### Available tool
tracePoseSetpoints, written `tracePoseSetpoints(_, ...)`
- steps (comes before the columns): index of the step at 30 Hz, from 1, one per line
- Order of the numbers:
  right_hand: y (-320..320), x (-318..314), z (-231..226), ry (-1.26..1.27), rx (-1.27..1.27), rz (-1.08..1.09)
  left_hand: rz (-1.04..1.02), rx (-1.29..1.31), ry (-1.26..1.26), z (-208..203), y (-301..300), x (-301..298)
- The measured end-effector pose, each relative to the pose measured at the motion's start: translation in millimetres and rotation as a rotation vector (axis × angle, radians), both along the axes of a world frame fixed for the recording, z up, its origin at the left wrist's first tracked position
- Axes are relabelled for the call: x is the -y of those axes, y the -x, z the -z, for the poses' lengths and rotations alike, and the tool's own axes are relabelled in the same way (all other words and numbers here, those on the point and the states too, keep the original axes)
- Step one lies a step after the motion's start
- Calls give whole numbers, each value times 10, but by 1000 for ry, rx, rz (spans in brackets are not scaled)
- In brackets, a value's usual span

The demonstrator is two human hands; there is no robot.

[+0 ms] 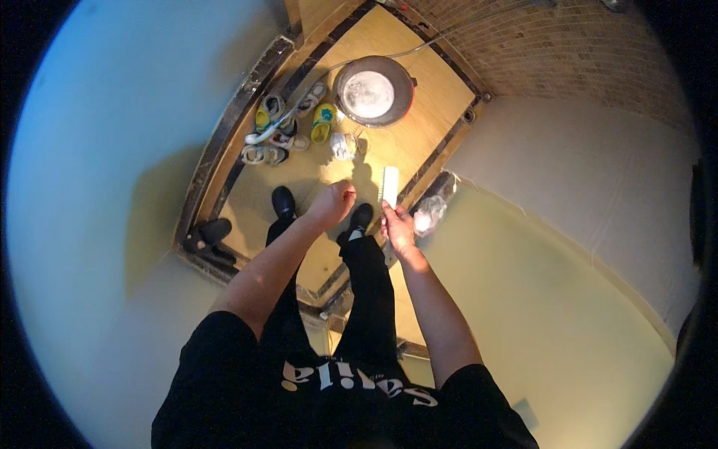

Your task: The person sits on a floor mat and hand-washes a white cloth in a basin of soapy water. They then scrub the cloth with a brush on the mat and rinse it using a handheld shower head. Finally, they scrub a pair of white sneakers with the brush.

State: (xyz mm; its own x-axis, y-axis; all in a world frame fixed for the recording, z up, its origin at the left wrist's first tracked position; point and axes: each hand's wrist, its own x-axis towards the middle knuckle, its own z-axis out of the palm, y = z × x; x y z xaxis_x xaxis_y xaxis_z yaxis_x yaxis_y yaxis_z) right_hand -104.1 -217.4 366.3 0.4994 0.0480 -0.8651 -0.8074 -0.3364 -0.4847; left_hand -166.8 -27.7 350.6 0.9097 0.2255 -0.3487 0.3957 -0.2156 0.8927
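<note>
My right hand (398,228) grips the handle of a white scrub brush (390,185), its bristles facing left and its head pointing away from me. Level with the brush and to its left, my left hand (333,203) is closed, its fingers curled; whether anything is in them is hidden. Beyond my hands, a small white shoe (343,146) sits on the wet floor. A dark basin (406,97) with white suds (368,94) in it stands farther off. Left of the white shoe lies a yellow-green clog (322,123).
Several sneakers (275,105) cluster at the far left, with a white shower head (258,138) among them; its hose (419,46) runs past the basin. A clear plastic bag (434,213) lies by the raised right edge. A dark slipper (213,232) rests on the left ledge.
</note>
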Motion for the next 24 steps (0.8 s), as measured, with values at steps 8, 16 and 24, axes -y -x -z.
tracePoseSetpoints(8, -1678, -595, 2373, 271, 430, -607, -112, -173, -236, 2298, -724, -153)
tracePoseSetpoints(16, -2995, -1407, 3546, 695, 492, -1315, -7, -149, -423, 3631, -470, 188)
tracePoseSetpoints(24, -2968, -1493, 3626, 472, 729, -1624, 219, 80, -684, 4297, -686, 405)
